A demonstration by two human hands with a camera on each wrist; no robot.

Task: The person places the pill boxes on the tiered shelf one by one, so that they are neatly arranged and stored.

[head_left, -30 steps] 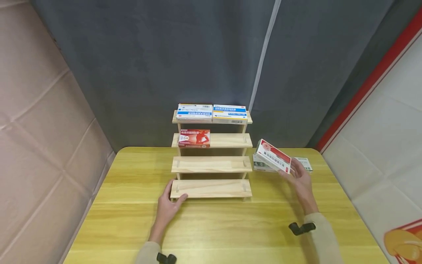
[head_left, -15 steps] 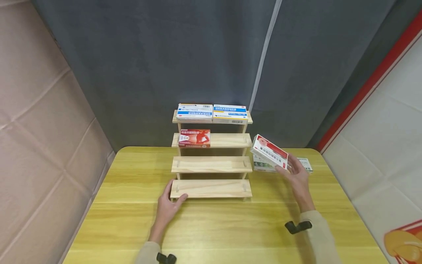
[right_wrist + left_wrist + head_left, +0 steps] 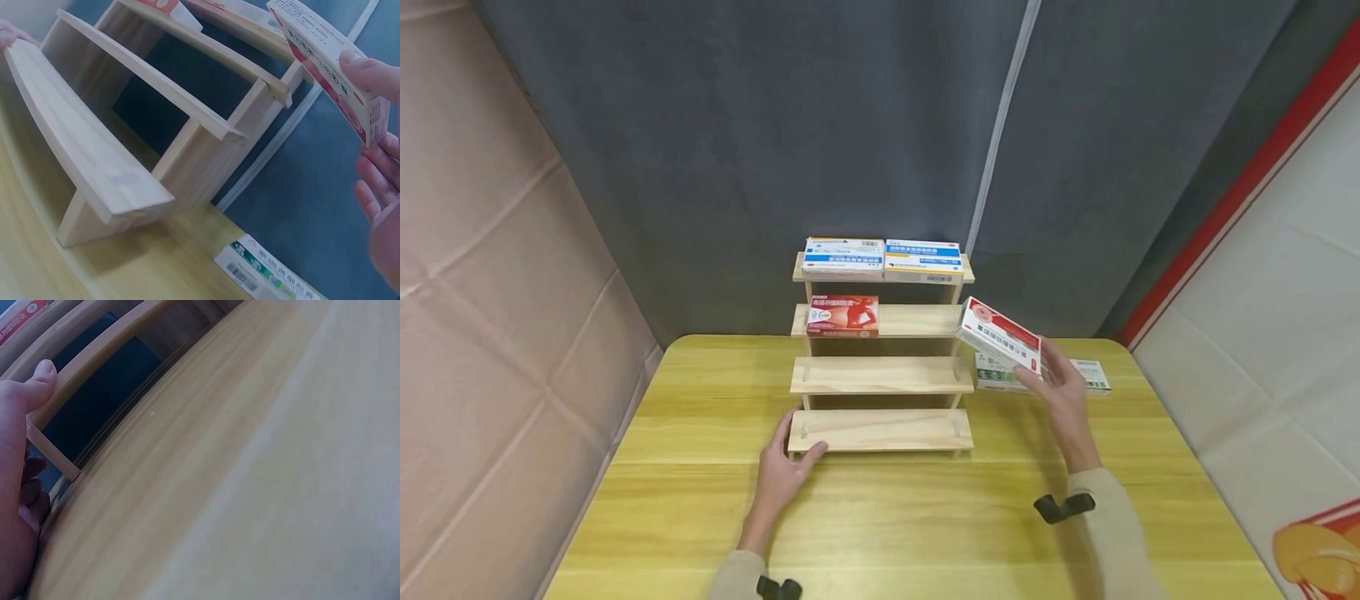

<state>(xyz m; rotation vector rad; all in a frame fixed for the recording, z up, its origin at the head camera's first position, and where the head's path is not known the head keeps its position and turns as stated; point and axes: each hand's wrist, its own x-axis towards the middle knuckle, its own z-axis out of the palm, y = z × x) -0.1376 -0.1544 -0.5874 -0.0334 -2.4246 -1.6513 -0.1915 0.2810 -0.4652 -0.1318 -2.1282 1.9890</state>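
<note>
- I see the medicine carton (image 3: 1000, 333) as a flat white box with a red band along one long edge, a round red emblem near its far left corner and dark Chinese characters across the white part; fine print covers a narrow side.
- It hangs tilted in the air just beside the right end of the wooden stepped rack (image 3: 880, 429), overlapping the second tier from the top in my head view; I cannot tell whether they touch.
- My right hand (image 3: 1060, 400) pinches its near right end between thumb and fingers.
- My left hand (image 3: 784, 467) grips the left end of the lowest tier, thumb on top of the board.
- Two blue-and-white cartons (image 3: 923, 260) lie side by side across the top tier.
- A red carton (image 3: 842, 317) takes up the left part of the second tier.
- A green-and-white carton (image 3: 992, 380) lies on the worktop (image 3: 880, 517) right of the rack, partly hidden from my head view by the held carton and right hand.
- A dark grey curtain (image 3: 760, 150) hangs behind the rack.
</note>
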